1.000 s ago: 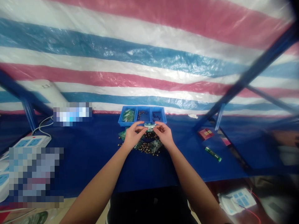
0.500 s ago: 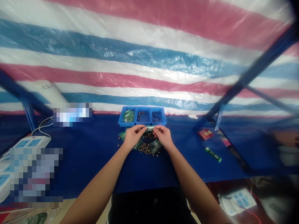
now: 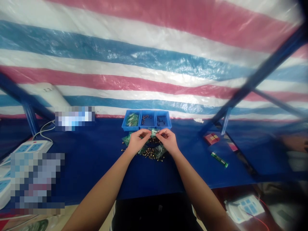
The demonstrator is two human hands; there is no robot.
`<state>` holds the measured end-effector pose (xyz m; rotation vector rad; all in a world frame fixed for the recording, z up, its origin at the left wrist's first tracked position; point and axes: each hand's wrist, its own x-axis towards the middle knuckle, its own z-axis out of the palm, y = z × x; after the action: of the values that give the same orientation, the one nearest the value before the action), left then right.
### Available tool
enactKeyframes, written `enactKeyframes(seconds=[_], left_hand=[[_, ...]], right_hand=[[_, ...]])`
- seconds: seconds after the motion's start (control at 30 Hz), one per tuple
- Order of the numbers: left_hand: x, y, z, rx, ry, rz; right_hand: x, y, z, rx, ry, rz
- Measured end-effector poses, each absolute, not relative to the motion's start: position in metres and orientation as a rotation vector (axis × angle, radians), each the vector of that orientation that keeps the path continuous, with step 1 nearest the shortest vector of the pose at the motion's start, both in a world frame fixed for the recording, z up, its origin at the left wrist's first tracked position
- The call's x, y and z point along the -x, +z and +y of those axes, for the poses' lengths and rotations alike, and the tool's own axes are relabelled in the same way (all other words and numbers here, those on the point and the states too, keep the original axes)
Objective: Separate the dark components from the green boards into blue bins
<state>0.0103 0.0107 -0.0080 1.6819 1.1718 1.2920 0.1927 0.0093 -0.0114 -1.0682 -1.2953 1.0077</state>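
Observation:
Both my hands meet over the middle of the blue table (image 3: 96, 173). My left hand (image 3: 136, 141) and my right hand (image 3: 168, 140) each pinch one end of a small green circuit board (image 3: 153, 131), held just above the table. Under them lies a pile of green boards and small brass screws (image 3: 151, 152). Right behind the hands stands a blue three-compartment tray (image 3: 146, 120), with green boards in its left cell and small dark parts in the other two.
White power strips (image 3: 31, 147) with a cable lie at the left. Red boxes (image 3: 211, 138) and a green pen-like tool (image 3: 219, 159) lie at the right beside a blue frame post (image 3: 226, 123). A striped tarp hangs behind. Another white strip (image 3: 245, 207) lies low at the right.
Both hands dipped slightly and then rose a little with the small board. The fingers have shifted their pinch on it; everything else is still.

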Motion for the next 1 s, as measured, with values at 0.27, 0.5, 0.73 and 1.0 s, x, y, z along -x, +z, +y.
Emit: enactKeyframes(seconds=[0.27,0.5,0.73,1.0], left_hand=[[-0.013,-0.004,0.01,-1.59,1.323,1.146],[-0.004,0.003,0.017,-1.359,1.775,1.311],[0.02,0.013,0.029,-1.144,2.122,1.584],[0.042,0.001,0.039,-1.74,1.571,2.162]], right_hand=[[-0.193,-0.012,0.011,1.039,1.107,-1.194],[-0.195,-0.012,0.011,1.096,1.109,-1.184],[-0.195,-0.015,0.011,1.104,1.104,-1.237],[-0.195,-0.016,0.011,1.133,1.116,-1.263]])
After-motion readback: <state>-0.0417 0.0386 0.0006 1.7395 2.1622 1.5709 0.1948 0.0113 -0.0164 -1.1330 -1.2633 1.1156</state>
